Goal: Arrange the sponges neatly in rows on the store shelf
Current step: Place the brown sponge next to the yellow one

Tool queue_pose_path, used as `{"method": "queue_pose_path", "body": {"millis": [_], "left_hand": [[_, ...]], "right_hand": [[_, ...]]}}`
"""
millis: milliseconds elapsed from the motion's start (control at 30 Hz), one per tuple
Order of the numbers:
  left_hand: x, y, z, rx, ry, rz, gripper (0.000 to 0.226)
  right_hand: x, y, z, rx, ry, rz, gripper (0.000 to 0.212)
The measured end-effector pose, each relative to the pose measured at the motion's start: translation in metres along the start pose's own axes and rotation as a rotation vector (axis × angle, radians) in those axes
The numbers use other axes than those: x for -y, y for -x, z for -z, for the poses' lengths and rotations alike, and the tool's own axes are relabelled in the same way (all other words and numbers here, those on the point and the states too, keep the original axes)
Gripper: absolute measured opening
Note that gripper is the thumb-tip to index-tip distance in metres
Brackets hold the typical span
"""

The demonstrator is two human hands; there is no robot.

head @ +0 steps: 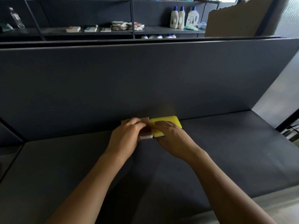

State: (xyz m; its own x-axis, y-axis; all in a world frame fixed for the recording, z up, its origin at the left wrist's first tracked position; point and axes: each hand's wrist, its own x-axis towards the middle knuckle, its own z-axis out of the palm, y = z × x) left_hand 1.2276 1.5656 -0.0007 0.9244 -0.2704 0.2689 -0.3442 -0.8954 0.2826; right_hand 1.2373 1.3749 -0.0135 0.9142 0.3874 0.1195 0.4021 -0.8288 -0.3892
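A: Left hand (127, 135) has its grip curled down over the brown sponge (146, 130), fingers pressed onto its top and holding it flat on the shelf (226, 143). Right hand (171, 136) lies over the near end of the yellow sponge (168, 121), fingers loosely spread across it, thumb tucked at the near edge.

B: So nobody's lifting anything?

A: Doesn't look like it. Both sponges sit on the shelf floor, right under the two grips, pushed up toward the dark back panel (145, 78) just beyond the fingertips.

B: And the sponges themselves, touching?

A: Side by side, long edges meeting between the hands as far as I can tell. The brown one shows a pale underside at its near end, poking out toward the wrist. The yellow one runs further back than the brown.

B: What step is this, then?

A: I'd call it the squaring-up: the first pair of a row being nudged flush against each other. Early days, only two sponges in sight.

B: Next move?

A: My guess: line up the near edges so they match, then let go cleanly without dragging either sponge. Soft foam will shift under a sliding palm, so lift straight up. Plenty of bare shelf either side of the grips for the row to grow.
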Motion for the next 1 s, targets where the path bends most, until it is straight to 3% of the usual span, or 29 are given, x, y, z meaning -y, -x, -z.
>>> {"method": "queue_pose_path", "body": {"millis": [400,467,567,733,1000], "left_hand": [[0.006,0.005,0.004,0.042,0.022,0.021,0.052],[0.005,0.01,0.008,0.049,0.005,0.034,0.056],[0.005,0.027,0.017,-0.074,-0.013,0.052,0.051],[0.017,0.075,0.035,-0.219,-0.057,0.192,0.03],[0.052,0.19,0.081,-0.277,-0.262,0.527,0.03]], "right_hand": [[0.009,-0.004,0.0,0.026,0.026,0.0,0.048],[0.013,0.002,0.006,-0.031,0.037,-0.003,0.049],[0.026,0.013,0.014,-0.171,0.01,0.026,0.047],[0.074,0.019,0.007,-0.257,-0.201,0.169,0.037],[0.172,0.024,-0.04,-0.117,-0.322,0.415,0.038]]}}
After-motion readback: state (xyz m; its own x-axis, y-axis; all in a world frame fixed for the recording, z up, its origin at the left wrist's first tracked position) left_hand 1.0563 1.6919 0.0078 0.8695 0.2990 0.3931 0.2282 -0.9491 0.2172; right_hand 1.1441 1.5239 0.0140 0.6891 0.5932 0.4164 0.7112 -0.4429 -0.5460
